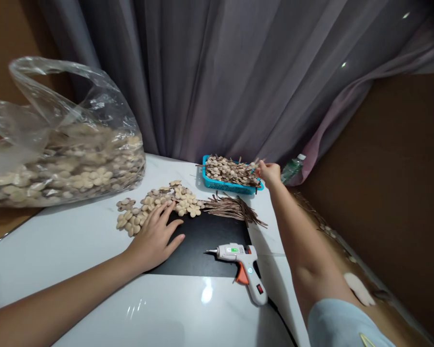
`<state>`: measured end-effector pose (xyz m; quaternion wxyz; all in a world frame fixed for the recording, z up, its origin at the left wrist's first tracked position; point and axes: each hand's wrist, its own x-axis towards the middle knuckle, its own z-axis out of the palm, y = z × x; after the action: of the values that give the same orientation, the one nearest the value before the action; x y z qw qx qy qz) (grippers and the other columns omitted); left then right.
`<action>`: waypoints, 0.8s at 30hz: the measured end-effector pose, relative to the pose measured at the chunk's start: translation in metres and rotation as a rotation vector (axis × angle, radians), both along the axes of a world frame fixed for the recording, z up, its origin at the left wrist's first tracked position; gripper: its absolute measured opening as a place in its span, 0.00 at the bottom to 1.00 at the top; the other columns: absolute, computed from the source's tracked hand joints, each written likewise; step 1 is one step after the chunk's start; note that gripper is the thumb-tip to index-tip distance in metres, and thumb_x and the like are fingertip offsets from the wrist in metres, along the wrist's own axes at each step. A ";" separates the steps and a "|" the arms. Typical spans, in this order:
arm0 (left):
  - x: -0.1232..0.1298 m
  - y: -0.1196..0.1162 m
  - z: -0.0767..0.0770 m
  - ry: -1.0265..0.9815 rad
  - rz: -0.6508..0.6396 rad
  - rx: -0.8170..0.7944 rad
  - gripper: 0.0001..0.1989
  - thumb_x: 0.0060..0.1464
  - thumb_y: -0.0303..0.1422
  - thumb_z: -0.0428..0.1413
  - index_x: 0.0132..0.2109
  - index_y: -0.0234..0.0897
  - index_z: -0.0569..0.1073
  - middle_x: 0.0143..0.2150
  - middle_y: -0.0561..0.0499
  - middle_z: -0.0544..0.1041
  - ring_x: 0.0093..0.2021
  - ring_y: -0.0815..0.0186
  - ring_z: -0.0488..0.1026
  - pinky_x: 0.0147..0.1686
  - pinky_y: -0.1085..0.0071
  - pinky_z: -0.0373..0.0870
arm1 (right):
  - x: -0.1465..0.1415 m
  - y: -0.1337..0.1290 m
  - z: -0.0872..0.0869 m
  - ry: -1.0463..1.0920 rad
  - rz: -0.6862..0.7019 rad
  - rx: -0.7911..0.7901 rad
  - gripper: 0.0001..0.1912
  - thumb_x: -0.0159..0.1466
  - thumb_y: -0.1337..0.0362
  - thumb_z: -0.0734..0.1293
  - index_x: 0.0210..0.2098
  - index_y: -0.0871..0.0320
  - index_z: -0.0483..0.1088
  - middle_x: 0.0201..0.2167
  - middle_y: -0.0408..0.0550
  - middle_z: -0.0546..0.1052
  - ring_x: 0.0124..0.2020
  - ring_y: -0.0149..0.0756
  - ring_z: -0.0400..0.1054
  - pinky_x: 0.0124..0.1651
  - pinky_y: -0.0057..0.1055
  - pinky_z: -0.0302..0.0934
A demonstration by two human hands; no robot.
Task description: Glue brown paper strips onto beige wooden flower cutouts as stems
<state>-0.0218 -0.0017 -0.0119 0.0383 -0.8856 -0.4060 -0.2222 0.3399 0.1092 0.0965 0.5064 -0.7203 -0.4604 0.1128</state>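
My left hand (157, 238) rests with fingers spread on the near edge of a pile of beige and brown fabric flowers (188, 205), partly over a black mat (198, 241). At the right end of a blue basket (226, 185), the fingers of my right hand (269, 172) are pinched together. What they hold, if anything, is too small to make out among the brown stems and small flowers (227, 168) that fill the basket. A bundle of thin brown strips (235, 208) lies between the basket and the mat. Nearer me, a white glue gun (238, 253) with an orange trigger lies on its side, nozzle pointing left.
A large clear plastic bag (94, 159) full of fabric flowers stands at the left. Behind the white table (94, 241) hangs a grey curtain (210, 72). A green-tinted bottle (292, 168) is beyond my right hand. The glue gun's black cord (284, 320) runs off the near edge.
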 end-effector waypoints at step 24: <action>0.018 0.007 0.007 0.085 0.039 0.012 0.21 0.59 0.42 0.47 0.55 0.39 0.70 0.62 0.38 0.64 0.64 0.45 0.53 0.60 0.44 0.48 | -0.064 -0.242 -0.070 -0.444 0.593 -0.740 0.24 0.57 0.42 0.62 0.22 0.58 0.60 0.19 0.41 0.66 0.21 0.29 0.56 0.24 0.27 0.43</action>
<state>-0.0036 0.0056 -0.0053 0.0650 -0.8859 -0.4200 -0.1860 0.2763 -0.1324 0.0264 0.0544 -0.6965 -0.6700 0.2511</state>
